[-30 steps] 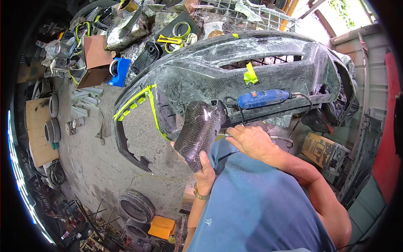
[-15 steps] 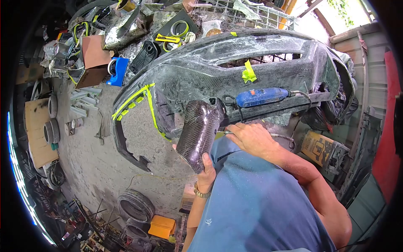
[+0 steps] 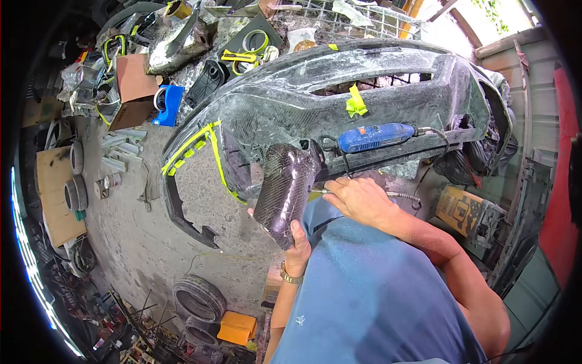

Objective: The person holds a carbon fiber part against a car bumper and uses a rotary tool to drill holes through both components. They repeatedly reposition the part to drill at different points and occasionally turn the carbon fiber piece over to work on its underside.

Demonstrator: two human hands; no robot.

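A glossy, curved carbon-fibre piece [image 3: 284, 191] is gripped by my left hand [image 3: 297, 246], its thumb on the lower edge. My right hand [image 3: 361, 199] is closed round the slim end of a flexible shaft [image 3: 403, 196], beside the piece's right edge; the tool tip is mostly hidden. The shaft belongs to a blue rotary tool [image 3: 376, 138] lying on a large dark, dusty moulded panel [image 3: 273, 112]. Yellow-green tape [image 3: 216, 151] outlines the panel's left opening, and another tape scrap [image 3: 356, 102] sticks near its middle.
Behind the panel are tape rolls [image 3: 255, 41], a yellow cutter [image 3: 239, 56] and a blue tape dispenser [image 3: 168, 105]. Tyres [image 3: 199, 298] and an orange object [image 3: 236, 327] lie on the floor at the lower left. A cardboard box [image 3: 459, 210] stands at the right.
The view has shifted very slightly. Both hands keep their holds, and the carbon-fibre piece stays at nearly the same place and tilt.
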